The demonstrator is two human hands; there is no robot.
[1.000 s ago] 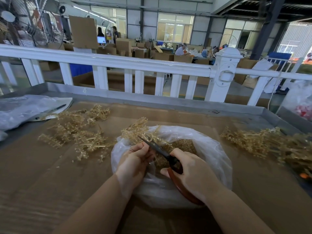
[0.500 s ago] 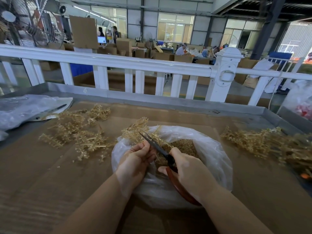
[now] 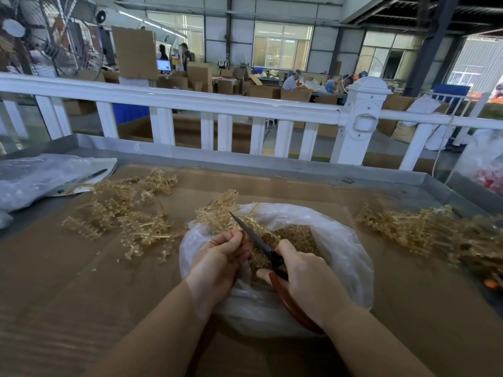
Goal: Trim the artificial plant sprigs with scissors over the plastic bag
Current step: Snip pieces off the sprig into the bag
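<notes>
Counter is cardboard-lined with a grey metal lip along the far and right edges. White railing runs behind the far edge, one post right of centre. Warehouse behind it: cardboard boxes, a lit monitor, a big fan at far left, a few people, all small and soft.

Plastic bag, clear, sits open near the counter's near-centre, with a heap of tan trimmings inside. Count unreadable.

Two hands over the bag mouth. Left hand is clenched around a gold sprig; the stem is hidden in the fist and the head sticks out over the bag's far-left rim. Right hand grips the scissors. The dark blades point up-left, tip just beside the sprig head, passing close by the left fingers. Can't tell how far the blades are apart. The red-brown handle loop curves under the palm, mostly covered.

Two loose sprig piles: one toward the far-left of the counter, another by the right edge, blurred and cut off by the frame. Pieces are tangled, no count possible.

Far-left corner holds a second crumpled clear bag on white paper, with one dark pen. Beyond the right edge there's another bag with red contents, cropped.
</notes>
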